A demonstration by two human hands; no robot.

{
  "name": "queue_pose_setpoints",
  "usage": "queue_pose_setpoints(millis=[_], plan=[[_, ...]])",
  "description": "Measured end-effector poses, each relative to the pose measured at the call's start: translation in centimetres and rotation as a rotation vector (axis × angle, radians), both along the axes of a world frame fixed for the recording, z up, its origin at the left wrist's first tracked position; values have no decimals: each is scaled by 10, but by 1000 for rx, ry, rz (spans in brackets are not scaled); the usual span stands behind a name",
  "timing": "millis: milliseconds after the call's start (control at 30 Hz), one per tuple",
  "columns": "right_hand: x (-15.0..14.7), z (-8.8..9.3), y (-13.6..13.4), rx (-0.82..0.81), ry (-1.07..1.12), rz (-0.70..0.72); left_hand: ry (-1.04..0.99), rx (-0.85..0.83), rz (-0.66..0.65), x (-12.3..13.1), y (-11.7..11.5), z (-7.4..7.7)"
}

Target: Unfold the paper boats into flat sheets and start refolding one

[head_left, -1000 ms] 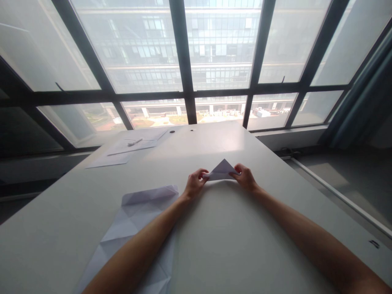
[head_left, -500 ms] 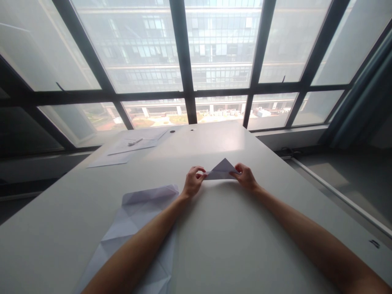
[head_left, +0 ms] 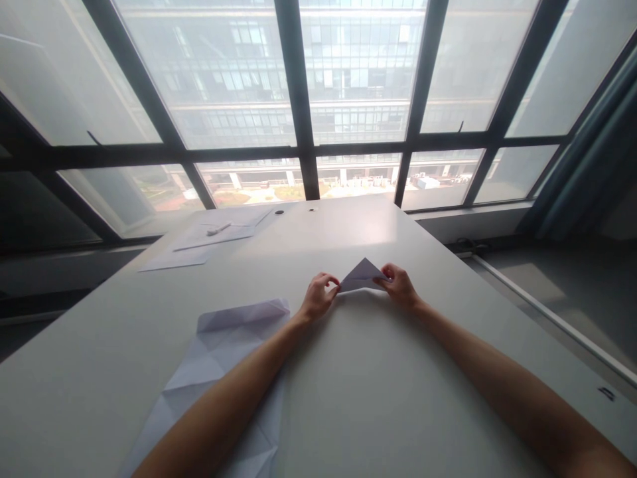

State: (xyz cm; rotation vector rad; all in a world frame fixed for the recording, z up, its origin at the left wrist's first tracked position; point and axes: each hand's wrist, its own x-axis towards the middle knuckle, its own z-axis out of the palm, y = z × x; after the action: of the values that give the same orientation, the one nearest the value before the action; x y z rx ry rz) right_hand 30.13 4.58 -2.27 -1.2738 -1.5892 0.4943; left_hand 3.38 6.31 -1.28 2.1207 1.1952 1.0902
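Observation:
A folded sheet of white paper, its top coming to a point, is held up just over the table between my two hands. My left hand pinches its left corner with thumb and finger. On the opposite side, my right hand grips the right corner, thumb in front. Beneath my left forearm lies a larger creased sheet of paper, its far edge folded over and fold lines running across it.
The white table reaches to the windows. Flat paper sheets lie at the far left with a small white object on them, perhaps a pen. A dark round hole is near the far edge. A blue curtain hangs right.
My left hand has shifted slightly, and the paper's left corner now tilts down, its lower edge bowing. My right hand keeps its hold almost unmoved.

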Motion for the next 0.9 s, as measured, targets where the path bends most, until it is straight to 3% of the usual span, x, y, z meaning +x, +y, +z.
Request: queue_pose_setpoints(millis=[333, 567, 700, 900], plan=[[-1, 0, 0, -13, -16, 55, -17, -83, -83, 2, -6, 4], [0, -1, 2, 1, -20, 21, -149, -120, -25, -1, -4, 4], [3, -3, 6, 5, 93, -81, -214, -119, 56, -2, -1, 1], [7, -6, 9, -53, 155, -96, -144, -44, 66, -2, -1, 0]])
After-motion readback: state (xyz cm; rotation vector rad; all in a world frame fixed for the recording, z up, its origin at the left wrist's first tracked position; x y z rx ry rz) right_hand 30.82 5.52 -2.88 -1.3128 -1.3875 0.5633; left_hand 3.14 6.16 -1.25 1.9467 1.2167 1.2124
